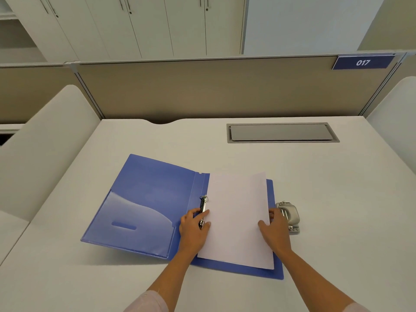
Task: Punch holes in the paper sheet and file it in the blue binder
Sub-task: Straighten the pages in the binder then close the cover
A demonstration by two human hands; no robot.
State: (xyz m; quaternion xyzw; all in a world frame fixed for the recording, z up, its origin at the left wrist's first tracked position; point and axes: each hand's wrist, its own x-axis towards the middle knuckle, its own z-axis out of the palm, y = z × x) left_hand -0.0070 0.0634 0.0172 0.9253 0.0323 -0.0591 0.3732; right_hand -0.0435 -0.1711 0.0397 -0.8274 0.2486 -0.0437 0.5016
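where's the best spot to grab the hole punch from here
Probably by its domed lever top, with the right hand coming from above and the right. The punch sits flat on the desk, right of the binder; its left side abuts the paper, so that side is crowded.

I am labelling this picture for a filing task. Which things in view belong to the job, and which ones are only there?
Belong to the job:
paper sheet
blue binder, open
ring clip
hole punch
left hand and right hand, both on the sheet

Only there:
desk cable hatch
sign 017
cabinets
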